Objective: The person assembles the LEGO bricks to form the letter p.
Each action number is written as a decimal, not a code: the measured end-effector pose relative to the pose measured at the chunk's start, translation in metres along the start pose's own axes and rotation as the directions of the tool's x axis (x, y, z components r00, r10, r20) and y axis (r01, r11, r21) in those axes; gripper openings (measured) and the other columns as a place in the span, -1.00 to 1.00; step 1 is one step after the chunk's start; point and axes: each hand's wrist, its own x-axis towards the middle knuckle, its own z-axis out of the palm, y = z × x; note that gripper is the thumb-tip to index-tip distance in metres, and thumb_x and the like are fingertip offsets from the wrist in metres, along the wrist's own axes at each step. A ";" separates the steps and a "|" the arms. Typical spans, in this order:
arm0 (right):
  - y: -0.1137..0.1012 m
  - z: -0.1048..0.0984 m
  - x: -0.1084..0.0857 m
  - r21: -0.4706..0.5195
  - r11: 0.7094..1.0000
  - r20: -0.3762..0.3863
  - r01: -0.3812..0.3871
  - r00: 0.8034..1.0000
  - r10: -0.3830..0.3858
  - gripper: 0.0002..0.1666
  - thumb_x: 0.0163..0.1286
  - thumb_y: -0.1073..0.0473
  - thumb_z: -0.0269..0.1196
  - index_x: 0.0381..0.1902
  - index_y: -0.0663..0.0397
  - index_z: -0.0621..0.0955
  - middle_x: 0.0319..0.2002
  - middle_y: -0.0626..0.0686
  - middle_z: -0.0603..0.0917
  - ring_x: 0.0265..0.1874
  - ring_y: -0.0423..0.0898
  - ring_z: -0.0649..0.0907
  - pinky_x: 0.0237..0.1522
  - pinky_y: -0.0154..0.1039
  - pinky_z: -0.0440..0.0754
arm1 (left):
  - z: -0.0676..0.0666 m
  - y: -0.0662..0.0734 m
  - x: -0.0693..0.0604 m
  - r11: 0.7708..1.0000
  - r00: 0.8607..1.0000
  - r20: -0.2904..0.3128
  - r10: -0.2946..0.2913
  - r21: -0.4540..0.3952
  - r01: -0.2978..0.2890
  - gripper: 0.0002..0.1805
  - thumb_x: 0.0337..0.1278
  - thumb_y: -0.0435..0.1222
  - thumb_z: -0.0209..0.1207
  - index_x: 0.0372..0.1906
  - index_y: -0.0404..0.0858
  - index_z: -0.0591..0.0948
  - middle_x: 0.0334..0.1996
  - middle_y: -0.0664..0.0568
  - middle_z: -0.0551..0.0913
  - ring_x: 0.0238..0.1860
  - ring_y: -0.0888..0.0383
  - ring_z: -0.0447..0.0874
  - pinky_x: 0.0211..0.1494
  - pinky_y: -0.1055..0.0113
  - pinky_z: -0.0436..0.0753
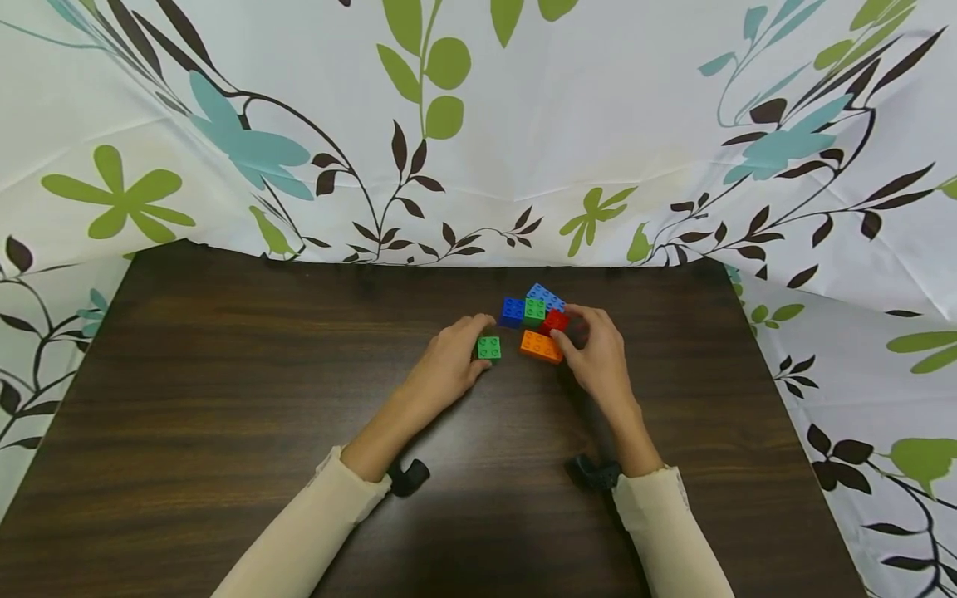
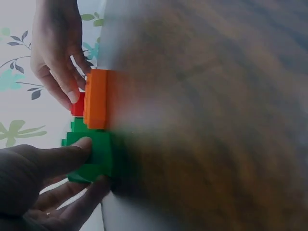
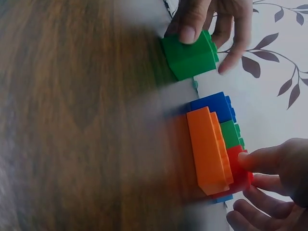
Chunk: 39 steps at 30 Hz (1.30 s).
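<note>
My left hand pinches a green toy building block between thumb and fingers; the block is apart from the others, to their left. With thumb and fingertips my right hand grips a red block at the right of the cluster. Right in front of the red one lies a longer orange block. Behind are a dark blue block, a second green block and a lighter blue block. The right wrist view hides most of the lighter blue one.
The blocks lie on a dark wooden table. A white curtain with leaf and flower patterns hangs along its back and sides. A black strap piece shows at the left wrist, another at the right wrist.
</note>
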 end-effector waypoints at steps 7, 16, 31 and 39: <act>0.003 0.000 0.002 -0.009 1.000 0.001 -0.010 1.000 0.010 -0.50 0.50 0.14 0.43 0.29 0.23 0.65 0.22 0.33 0.66 0.13 0.27 0.69 0.16 0.19 0.73 | -0.003 -0.005 -0.007 0.998 1.000 -0.008 -0.010 -0.056 0.009 -0.62 0.16 -0.42 0.53 0.07 -0.29 0.70 0.02 -0.14 0.74 0.04 -0.08 0.75 0.17 0.02 0.76; 0.005 -0.002 0.001 -0.003 1.000 0.002 -0.001 1.000 0.001 -0.53 0.52 0.14 0.41 0.28 0.21 0.65 0.22 0.31 0.66 0.11 0.26 0.71 0.18 0.19 0.73 | -0.006 -0.011 -0.014 0.991 0.998 -0.013 -0.059 -0.125 0.057 -0.62 0.10 -0.42 0.57 0.03 -0.27 0.74 -0.04 -0.12 0.75 -0.02 -0.06 0.74 0.10 0.05 0.76; -0.005 -0.015 -0.007 0.020 0.998 -0.068 0.059 0.996 -0.058 -0.55 0.48 0.16 0.45 0.24 0.20 0.68 0.16 0.30 0.68 0.06 0.30 0.72 0.17 0.25 0.72 | -0.007 -0.014 -0.019 0.985 0.995 -0.002 -0.098 -0.145 0.097 -0.62 0.11 -0.40 0.57 0.04 -0.25 0.75 -0.03 -0.12 0.75 0.01 -0.07 0.72 0.15 0.02 0.74; -0.017 -0.020 -0.011 0.012 0.996 -0.073 0.088 0.994 -0.087 -0.55 0.47 0.16 0.46 0.24 0.19 0.69 0.16 0.28 0.69 0.04 0.28 0.74 0.15 0.24 0.75 | -0.006 -0.014 -0.020 0.984 0.994 0.006 -0.109 -0.143 0.108 -0.61 0.11 -0.40 0.57 0.05 -0.25 0.75 -0.03 -0.11 0.75 0.02 -0.06 0.73 0.15 0.03 0.75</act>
